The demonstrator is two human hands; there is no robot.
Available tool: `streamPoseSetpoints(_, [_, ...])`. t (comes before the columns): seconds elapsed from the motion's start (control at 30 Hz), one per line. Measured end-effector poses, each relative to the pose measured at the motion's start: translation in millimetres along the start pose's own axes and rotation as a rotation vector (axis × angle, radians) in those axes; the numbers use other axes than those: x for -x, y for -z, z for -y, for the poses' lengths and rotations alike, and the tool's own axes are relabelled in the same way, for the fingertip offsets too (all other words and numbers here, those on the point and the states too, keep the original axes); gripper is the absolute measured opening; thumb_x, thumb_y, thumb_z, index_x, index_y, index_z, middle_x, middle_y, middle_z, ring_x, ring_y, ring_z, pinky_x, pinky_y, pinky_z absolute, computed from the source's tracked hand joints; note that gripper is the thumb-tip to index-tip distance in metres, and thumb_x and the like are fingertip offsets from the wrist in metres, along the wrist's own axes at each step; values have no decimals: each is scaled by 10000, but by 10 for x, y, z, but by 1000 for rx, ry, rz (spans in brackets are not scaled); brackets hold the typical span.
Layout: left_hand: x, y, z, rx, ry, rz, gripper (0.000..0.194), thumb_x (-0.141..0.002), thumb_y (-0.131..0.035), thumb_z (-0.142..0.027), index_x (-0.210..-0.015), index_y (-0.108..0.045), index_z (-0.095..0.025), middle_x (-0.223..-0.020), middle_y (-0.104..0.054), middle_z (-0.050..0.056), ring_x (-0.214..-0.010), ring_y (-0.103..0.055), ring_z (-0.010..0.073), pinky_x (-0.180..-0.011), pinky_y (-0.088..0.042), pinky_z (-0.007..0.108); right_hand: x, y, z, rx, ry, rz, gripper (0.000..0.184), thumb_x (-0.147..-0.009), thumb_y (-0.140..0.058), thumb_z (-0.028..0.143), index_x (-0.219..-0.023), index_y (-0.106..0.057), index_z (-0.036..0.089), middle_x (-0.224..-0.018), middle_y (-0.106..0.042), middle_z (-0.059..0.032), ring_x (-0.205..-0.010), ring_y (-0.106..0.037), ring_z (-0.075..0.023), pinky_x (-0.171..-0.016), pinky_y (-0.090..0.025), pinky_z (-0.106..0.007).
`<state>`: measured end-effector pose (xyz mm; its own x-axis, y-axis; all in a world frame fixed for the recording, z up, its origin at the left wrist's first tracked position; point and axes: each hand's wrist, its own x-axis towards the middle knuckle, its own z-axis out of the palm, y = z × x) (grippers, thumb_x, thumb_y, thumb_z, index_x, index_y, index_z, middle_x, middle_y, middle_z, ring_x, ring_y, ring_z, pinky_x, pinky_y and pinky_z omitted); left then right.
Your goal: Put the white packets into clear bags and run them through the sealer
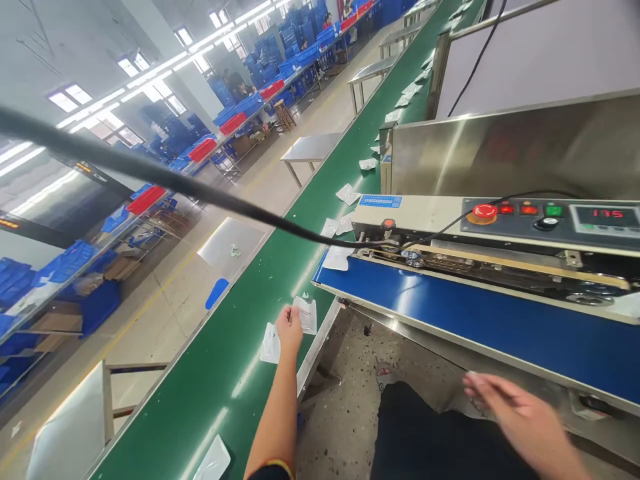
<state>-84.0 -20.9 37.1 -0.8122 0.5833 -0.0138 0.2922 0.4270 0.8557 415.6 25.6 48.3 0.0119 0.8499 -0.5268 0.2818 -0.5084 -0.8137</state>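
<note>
My left hand (289, 329) reaches out over the green conveyor belt (220, 373) and pinches a small clear plastic pouch (306, 313) by its edge. A second clear pouch (271, 344) lies on the belt just below that hand. My right hand (520, 417) hovers low at the right, in front of the blue belt (475, 320) of the sealing machine, fingers stretched out and blurred by motion, holding nothing.
The sealing machine carries a control panel (550, 217) with a red stop button and a display reading 175. A black cable (165, 179) crosses the view. More pouches (347, 195) lie further up the green belt. Steel side tables (310, 148) and shelves of blue and red bins (240, 113) stand left.
</note>
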Motion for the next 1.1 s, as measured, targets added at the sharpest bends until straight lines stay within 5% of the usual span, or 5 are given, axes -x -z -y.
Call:
streamPoseSetpoints(0.2, [1106, -815, -1300, 368, -58, 386, 617, -907, -783, -799, -1003, -769, -190, -844, -754, 52, -715, -641, 176, -689, -531, 282, -17, -630, 1042, -169, 462, 196, 573, -858, -839, 739, -1144, -915, 249, -1221, -843, -132, -1102, -815, -377, -1038, -670, -503])
streamPoseSetpoints(0.43, [1933, -2022, -2300, 612, -45, 805, 661, -849, -858, -817, -981, -782, -174, -927, -797, 84, -779, -683, 167, -765, -576, 288, -258, 219, 1129, -464, 430, -172, 622, -800, -924, 808, -958, -870, 209, -1039, -837, -155, -924, -796, -335, -861, -702, -449])
streamPoseSetpoints(0.73, [2614, -3132, -2507, 671, 56, 1034, 719, -828, -825, -885, -993, -672, -202, -707, -680, -12, -596, -561, 117, -602, -475, 244, -364, 1834, 580, -678, 231, -490, 736, -584, -1075, 756, -1011, -813, 217, -681, -600, 27, -557, -514, -147, -478, -437, -239])
streamPoseSetpoints(0.87, [2957, -3518, -2458, 604, 80, 1163, 780, -770, -836, -919, -993, -696, -185, -705, -691, -6, -566, -492, 99, -567, -399, 235, -395, 2000, 553, -401, 104, -264, 627, -523, -1091, 636, -897, -860, 189, -676, -664, -17, -603, -574, -183, -519, -470, -265])
streamPoseSetpoints(1.1, [3151, -3999, -2396, 478, 329, 1143, 683, -665, -949, -789, -768, -776, -136, -665, -701, 36, -596, -540, 125, -588, -402, 255, -770, 2273, 496, -597, -247, -372, 543, -376, -1110, 441, -722, -783, 180, -748, -766, -103, -600, -647, -224, -510, -549, -303])
